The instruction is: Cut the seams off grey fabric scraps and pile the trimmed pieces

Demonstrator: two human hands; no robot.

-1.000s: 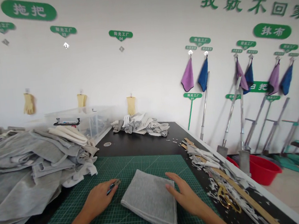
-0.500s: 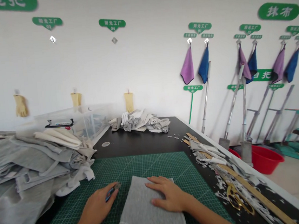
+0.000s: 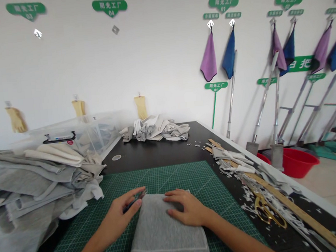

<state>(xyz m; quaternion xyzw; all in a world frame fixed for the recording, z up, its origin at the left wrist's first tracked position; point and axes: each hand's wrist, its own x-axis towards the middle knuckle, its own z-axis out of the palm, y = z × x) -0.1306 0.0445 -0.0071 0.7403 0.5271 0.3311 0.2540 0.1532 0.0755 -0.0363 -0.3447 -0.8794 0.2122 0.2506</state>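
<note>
My left hand (image 3: 116, 213) holds a small blue-handled tool, which looks like thread snips (image 3: 129, 206), between thumb and fingers. Its tip is at the far left corner of a folded grey cloth (image 3: 166, 235); whether it touches cannot be made out. My right hand (image 3: 189, 208) lies on the right part of the cloth, palm down with fingers stretched out. Under the cloth is a green cutting mat (image 3: 187, 175) with a printed grid.
A big heap of grey fabric (image 3: 29, 195) is at left, before a clear plastic box (image 3: 97, 134). More scraps (image 3: 159, 127) lie at the far end of the black table (image 3: 147, 153). Gold-handled scissors (image 3: 267, 211), a wooden ruler (image 3: 301, 212) and offcuts line the right edge.
My left hand has moved right and away from me, bringing the snips up to the cloth's far left corner. My right hand stays on the cloth. The view has tilted down slightly.
</note>
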